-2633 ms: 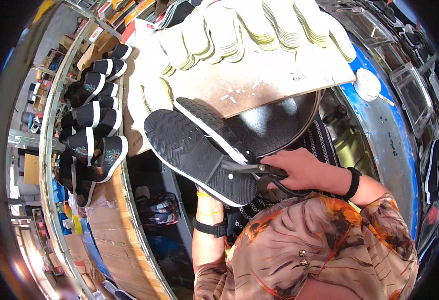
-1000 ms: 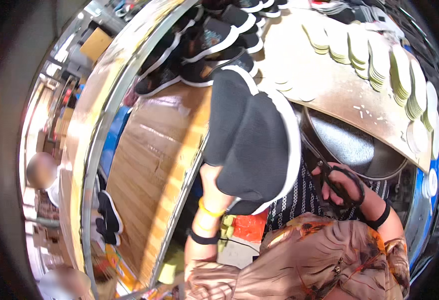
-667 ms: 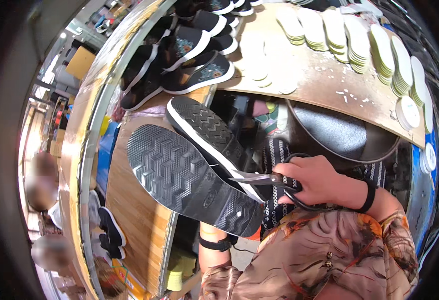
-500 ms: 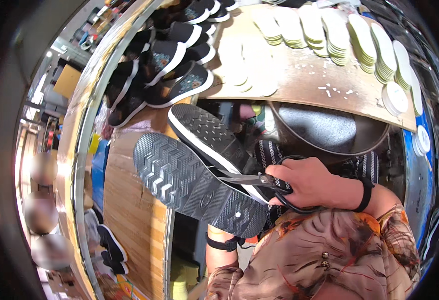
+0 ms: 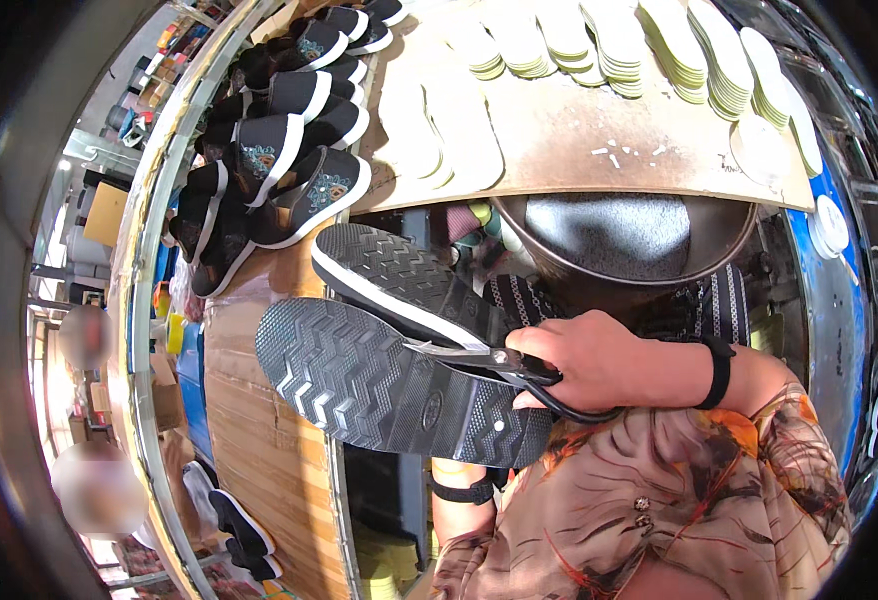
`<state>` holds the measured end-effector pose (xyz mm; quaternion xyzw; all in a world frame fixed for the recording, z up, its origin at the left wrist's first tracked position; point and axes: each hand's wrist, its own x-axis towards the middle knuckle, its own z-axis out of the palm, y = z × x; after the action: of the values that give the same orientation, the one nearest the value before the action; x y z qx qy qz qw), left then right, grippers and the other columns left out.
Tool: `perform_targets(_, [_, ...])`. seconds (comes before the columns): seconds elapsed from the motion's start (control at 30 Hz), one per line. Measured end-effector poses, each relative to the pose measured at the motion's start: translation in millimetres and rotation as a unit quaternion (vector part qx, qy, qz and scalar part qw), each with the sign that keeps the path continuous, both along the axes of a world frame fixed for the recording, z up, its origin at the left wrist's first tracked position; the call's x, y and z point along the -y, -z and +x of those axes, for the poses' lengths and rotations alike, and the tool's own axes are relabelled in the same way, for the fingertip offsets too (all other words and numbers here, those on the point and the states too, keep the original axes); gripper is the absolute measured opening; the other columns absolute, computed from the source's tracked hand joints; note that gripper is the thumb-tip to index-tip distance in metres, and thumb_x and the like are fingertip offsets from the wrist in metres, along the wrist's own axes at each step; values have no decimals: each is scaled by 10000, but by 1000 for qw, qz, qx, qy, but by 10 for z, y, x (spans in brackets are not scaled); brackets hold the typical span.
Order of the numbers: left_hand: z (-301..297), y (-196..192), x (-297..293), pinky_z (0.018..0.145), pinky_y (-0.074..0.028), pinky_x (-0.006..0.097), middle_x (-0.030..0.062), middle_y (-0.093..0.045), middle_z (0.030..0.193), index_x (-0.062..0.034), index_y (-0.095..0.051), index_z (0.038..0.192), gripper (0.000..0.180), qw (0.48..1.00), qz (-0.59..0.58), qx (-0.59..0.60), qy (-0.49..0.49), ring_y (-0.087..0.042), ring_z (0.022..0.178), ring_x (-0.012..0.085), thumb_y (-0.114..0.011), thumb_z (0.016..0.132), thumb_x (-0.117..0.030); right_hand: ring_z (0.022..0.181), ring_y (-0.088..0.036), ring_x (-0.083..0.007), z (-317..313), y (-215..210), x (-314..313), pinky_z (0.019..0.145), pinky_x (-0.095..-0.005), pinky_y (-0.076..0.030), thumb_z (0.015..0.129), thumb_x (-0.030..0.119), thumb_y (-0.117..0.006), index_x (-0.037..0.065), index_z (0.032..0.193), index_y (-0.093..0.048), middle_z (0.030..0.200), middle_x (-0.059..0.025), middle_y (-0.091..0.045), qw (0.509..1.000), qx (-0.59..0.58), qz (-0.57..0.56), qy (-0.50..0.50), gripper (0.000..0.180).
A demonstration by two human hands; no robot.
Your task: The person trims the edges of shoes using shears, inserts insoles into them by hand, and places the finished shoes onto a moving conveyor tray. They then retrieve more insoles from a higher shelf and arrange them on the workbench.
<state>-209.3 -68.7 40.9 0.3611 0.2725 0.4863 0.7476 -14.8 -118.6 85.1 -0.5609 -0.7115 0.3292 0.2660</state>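
Head view | R hand clamped on scissors, blades at sole edge | 2 black shoes soles-up, left of R hand, long axis left-right | L hand hidden under shoes, grip can't tell | counter far.

two held shoes, one scissors

Packaging, far left: brown cardboard box, flat-sided, beyond the curved metal rail. Lower left: a second tan carton, partly hidden behind the rail, near the blue floor strip. Embroidered round badges, blue and gold, sewn on uppers of dark slippers at far left of desk; detail too small to resolve. No screens or signs discernible.
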Motion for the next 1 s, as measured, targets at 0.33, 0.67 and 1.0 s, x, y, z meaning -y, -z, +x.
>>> perform_targets(0.33, [36, 22, -20, 723, -477, 336, 195, -616, 898, 5, -600, 966, 267, 1000, 15, -23, -14, -610, 835, 311, -580, 709, -64, 683, -596, -321, 8, 55, -19, 587, -374, -465, 733, 429, -648, 52, 1040, -533, 727, -139, -598, 997, -68, -42, 3, 500])
perform_targets(0.67, [34, -34, -85, 715, -480, 341, 203, -612, 890, 6, -600, 963, 264, 996, 42, -59, -49, -608, 825, 320, -569, 706, -49, 620, -591, -278, 105, 106, 28, 570, -346, -440, 708, 464, -680, 40, 991, -553, 633, -132, -561, 981, -175, -84, 16, 525])
perform_targets(1.0, [-1804, -894, -683, 692, -474, 419, 230, -591, 898, -4, -606, 947, 307, 526, 451, -699, -176, -570, 816, 395, -493, 662, 13, 417, -464, -73, 360, 54, -91, 366, -197, -355, 770, 224, -625, 45, 1096, -531, 563, -13, -509, 905, -288, -301, 88, 383])
